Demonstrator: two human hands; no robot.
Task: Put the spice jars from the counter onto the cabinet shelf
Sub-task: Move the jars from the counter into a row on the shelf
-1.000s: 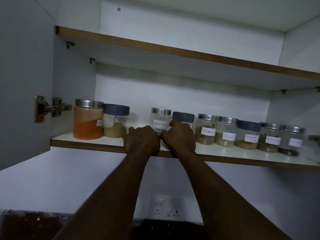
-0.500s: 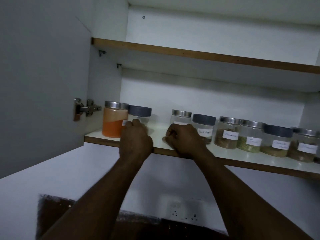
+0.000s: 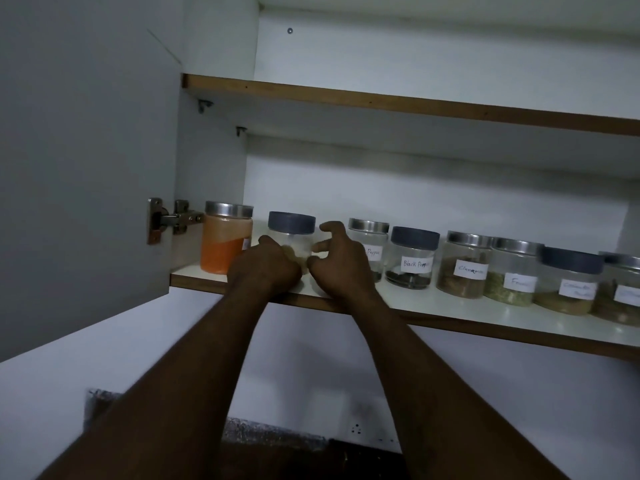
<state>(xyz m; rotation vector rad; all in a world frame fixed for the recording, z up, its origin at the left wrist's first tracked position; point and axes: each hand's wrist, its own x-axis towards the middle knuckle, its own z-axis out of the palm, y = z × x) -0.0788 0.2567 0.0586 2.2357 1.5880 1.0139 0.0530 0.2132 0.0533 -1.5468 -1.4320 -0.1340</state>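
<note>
Right hand (image 3: pixel 341 263) now splayed beside grey-lidded jar (image 3: pixel 291 237)

Single head view: we look up from below, near, at the cabinet shelf (image 3: pixel 450 315), open door (image 3: pixel 86 150) left.

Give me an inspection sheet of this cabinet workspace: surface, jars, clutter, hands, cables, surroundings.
Surface: white lower shelf, brown front edge.
Job's things: eight jars in a row; orange jar leftmost; grey-lidded jar between the hands; Black Pepper jar upright.
Clutter: nothing seen.
Grippers: left hand against the grey-lidded jar, grip unclear; right hand open, fingers spread.
Cables: nothing seen.
Surroundings: open door with hinge; bare upper shelf; wall socket below.
</note>
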